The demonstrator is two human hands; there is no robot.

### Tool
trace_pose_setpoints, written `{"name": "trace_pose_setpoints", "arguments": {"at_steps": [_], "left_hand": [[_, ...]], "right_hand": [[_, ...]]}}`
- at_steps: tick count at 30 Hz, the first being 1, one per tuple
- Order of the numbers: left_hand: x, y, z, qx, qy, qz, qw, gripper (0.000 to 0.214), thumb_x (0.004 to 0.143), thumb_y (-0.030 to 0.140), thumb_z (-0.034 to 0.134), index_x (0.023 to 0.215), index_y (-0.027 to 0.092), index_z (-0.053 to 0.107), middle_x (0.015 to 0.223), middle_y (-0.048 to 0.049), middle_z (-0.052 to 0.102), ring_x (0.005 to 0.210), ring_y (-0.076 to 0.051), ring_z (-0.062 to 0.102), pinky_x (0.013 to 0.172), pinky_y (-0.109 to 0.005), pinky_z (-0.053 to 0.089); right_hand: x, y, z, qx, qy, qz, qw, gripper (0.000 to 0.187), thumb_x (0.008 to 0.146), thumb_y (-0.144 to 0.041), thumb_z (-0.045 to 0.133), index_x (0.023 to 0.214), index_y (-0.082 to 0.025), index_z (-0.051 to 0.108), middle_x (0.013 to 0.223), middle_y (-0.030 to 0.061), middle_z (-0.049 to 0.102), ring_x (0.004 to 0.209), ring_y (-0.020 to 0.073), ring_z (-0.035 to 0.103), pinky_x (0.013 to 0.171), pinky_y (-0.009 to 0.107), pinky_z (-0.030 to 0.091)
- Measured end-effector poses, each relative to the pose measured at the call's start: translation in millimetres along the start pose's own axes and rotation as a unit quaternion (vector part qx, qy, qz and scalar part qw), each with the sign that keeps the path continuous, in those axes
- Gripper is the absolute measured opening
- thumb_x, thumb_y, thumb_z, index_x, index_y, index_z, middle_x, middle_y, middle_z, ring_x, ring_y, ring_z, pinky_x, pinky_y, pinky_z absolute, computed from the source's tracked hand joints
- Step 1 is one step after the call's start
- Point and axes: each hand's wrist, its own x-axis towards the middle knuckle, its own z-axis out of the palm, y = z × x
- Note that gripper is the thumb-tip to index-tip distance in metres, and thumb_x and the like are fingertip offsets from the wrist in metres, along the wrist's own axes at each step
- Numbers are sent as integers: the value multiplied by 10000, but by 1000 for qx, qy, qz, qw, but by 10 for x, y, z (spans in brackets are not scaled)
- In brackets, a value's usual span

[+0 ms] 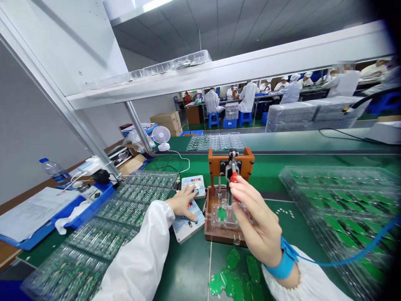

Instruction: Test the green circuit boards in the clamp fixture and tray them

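My left hand (183, 202) lies with its fingers spread over two white boxes with red digit displays, the upper box (200, 190) and the lower box (189, 228). My right hand (258, 217), with a blue wrist strap (283, 259), grips the red handle (234, 179) of a toggle clamp (232, 158). This clamp is mounted on an orange-brown test fixture (213, 169). Under the clamp, a green circuit board (222, 214) shows in the clear plate; my right hand partly hides this area. Loose green boards (233, 284) lie in front of the fixture.
Clear trays of circuit boards (125, 209) cover the left side, and stacked trays of green boards (344, 205) stand right. Another tray (216, 142) and a small fan (161, 137) are behind. A blue cord (354, 255) runs from my wrist. Seated co-workers (213, 100) are farther off.
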Motion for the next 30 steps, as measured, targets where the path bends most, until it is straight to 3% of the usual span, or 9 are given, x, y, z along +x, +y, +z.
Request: {"name": "trace_pose_setpoints", "arguments": {"at_steps": [8,15,24,30], "left_hand": [[60,-33,43,13,-2,-1,1000,1397,575,857,739,1654,176,172,1705,-174,-75,1557,-465,-127,1217,-700,97],[-67,-90,-21,9,14,-12,1000,1391,596,801,765,1656,143,150,1704,-176,-79,1563,-447,-101,1259,-606,84],[-106,-129,9,26,-11,-24,999,1429,560,766,802,1656,131,140,1699,-186,-65,1557,-465,-87,1248,-627,109],[-118,-124,-28,25,-25,-31,999,1449,550,776,801,1656,122,131,1700,-177,-80,1552,-461,-109,1254,-614,100]], "right_hand": [[-7,-4,-3,4,-1,-1,1000,639,954,35,536,1484,-322,547,1455,17,606,1408,280,522,1149,504,523],[-13,11,6,10,-5,-5,1000,629,959,32,537,1489,-307,541,1462,28,597,1422,278,506,1163,493,504],[3,11,13,-15,0,-10,1000,621,963,-5,533,1494,-326,535,1441,45,623,1388,303,549,1111,525,558],[15,-4,8,-13,3,-20,1000,636,963,11,525,1503,-325,523,1437,36,627,1402,280,535,1124,488,552]]}}
